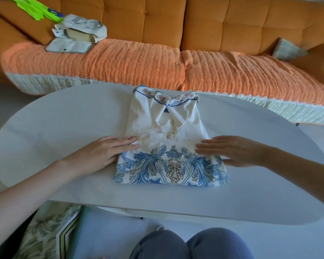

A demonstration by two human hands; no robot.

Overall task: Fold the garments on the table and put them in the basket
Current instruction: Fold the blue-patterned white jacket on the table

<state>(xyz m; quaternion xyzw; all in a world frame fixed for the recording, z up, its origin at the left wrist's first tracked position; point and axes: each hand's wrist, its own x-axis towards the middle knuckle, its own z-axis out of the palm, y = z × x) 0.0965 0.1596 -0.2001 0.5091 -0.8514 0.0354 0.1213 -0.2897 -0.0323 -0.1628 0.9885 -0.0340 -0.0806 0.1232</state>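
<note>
White oval table (pixel 67 128) w/ garment (pixel 168 139), orange sofa (pixel 213 25) behind.

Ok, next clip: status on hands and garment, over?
Left hand open, flat on garment, left edge. Right hand open, flat on right edge. Garment on white table, sides folded in. No obstruction seen.

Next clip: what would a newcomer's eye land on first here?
A cream garment with a blue print lies partly folded in the middle of the white oval table, the left hand and right hand flat on its two sides. Behind the table runs a bright orange sofa, with a pale cloth bundle at the view's left.
</note>
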